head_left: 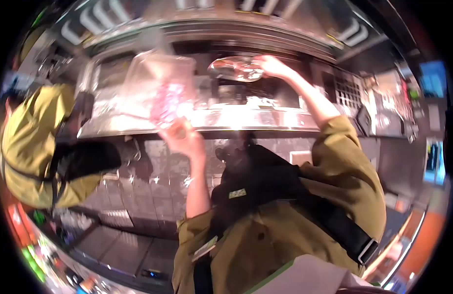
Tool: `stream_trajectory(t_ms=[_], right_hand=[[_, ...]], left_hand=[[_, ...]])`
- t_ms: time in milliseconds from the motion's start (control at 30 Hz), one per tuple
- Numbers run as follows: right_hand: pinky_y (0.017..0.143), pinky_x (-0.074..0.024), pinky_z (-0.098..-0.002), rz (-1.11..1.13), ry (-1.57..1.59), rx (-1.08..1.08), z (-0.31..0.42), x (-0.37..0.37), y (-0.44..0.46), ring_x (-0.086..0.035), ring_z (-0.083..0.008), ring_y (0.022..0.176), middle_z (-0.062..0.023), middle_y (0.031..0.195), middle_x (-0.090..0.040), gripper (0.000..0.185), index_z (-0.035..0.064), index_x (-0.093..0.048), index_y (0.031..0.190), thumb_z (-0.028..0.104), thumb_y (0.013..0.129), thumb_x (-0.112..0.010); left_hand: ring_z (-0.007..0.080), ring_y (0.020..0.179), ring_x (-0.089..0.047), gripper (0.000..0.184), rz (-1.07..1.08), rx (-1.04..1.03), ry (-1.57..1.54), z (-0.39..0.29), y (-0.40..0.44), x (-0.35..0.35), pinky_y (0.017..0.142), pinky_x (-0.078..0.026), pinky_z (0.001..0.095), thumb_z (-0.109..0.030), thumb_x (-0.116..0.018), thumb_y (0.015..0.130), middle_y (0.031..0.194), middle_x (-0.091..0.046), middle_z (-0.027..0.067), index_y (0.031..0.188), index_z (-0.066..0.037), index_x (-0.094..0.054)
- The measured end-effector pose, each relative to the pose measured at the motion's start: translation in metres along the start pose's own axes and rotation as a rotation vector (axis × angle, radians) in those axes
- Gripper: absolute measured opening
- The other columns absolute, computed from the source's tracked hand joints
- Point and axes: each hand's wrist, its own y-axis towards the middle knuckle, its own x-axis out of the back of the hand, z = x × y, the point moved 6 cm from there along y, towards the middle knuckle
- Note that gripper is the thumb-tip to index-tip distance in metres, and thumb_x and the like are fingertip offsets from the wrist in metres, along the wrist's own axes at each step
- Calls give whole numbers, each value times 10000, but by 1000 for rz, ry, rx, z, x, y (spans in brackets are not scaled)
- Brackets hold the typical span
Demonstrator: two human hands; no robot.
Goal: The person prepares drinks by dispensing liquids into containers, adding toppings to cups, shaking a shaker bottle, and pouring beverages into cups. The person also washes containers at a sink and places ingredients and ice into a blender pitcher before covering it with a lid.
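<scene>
My left hand (183,139) is closed on the near edge of a clear plastic container (165,66), which holds something pink and is smeared by motion. It is lifted over the left part of the metal counter (226,120). Farther right, my right hand (271,66) grips the right end of a shiny, clear-looking or foil-like item (236,67), held above the dark middle of the counter. What exactly this shiny item is cannot be made out.
At the left stands a co-worker in an olive shirt (27,142) with dark straps, close to the counter. A dark grid (348,90) lies at the counter's right. Behind me are dark cabinets (126,252). Overhead runs a metal shelf (211,29).
</scene>
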Motion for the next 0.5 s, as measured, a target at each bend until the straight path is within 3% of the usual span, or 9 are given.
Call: stream_trajectory(t_ms=[33,67,100,200,267,300,367,467,500], right_hand=[[616,-457,-315,32,-106,-54,-10,-7,5,-549,-175,689,-121,867,-607,325,-19,-566,1040,193,800,-508],[631,-469,-326,333,-639,241,-23,-29,34,-558,-191,668,-113,920,-607,322,31,-563,1052,221,795,-521],[634,-469,-332,131,-724,316,-47,-41,57,-563,-205,645,-96,854,-617,281,77,-603,987,243,770,-540],[539,-467,-359,204,-1006,-45,-31,-91,47,-592,-216,637,-54,735,-631,186,120,-673,820,248,707,-597],[409,-416,-441,282,-1301,-109,-32,-121,45,-570,-248,526,-34,674,-626,121,125,-680,770,170,661,-655],[470,-424,-499,259,-1326,-102,-33,-128,45,-593,-271,585,-35,721,-644,190,129,-685,829,177,646,-677],[707,-449,-458,-70,-1098,236,-38,-130,44,-591,-265,870,-100,938,-636,295,96,-660,933,230,670,-647],[717,-473,-377,-399,-462,187,-41,-36,-40,-578,-254,860,-109,860,-612,271,84,-638,853,284,703,-533],[677,-499,-376,-724,-362,325,-47,21,-101,-592,-259,814,-129,858,-619,246,66,-651,814,236,683,-530]], left_hand=[[129,632,-496,341,-7,-129,131,7,-2,1,894,-387,314,37,-569,741,660,-512,9,1071,62,-485],[118,638,-488,452,143,293,-154,22,11,6,855,-405,312,47,-557,737,661,-493,3,1164,67,-412],[104,644,-473,574,98,243,-202,12,5,2,777,-420,287,60,-544,735,678,-473,-3,1254,57,-300],[98,677,-454,719,36,176,-272,28,-6,1,603,-413,221,-2,-612,756,739,-463,7,1351,15,-209],[173,808,-504,703,-29,112,94,2,-2,4,709,-451,299,-98,-668,765,933,-517,105,1328,26,-265],[200,866,-505,730,13,255,21,-4,-5,3,758,-445,318,-108,-658,777,1033,-505,150,1347,15,-219],[206,879,-503,741,65,288,-152,-4,-8,-2,761,-444,321,-111,-641,791,1044,-501,162,1357,7,-177],[204,769,-512,592,-15,215,-89,-18,-8,-4,701,-449,327,-113,-615,810,914,-505,148,1264,49,-273],[198,719,-509,535,1,113,-101,5,-1,-2,673,-442,331,-147,-617,813,845,-500,125,1209,54,-319]])
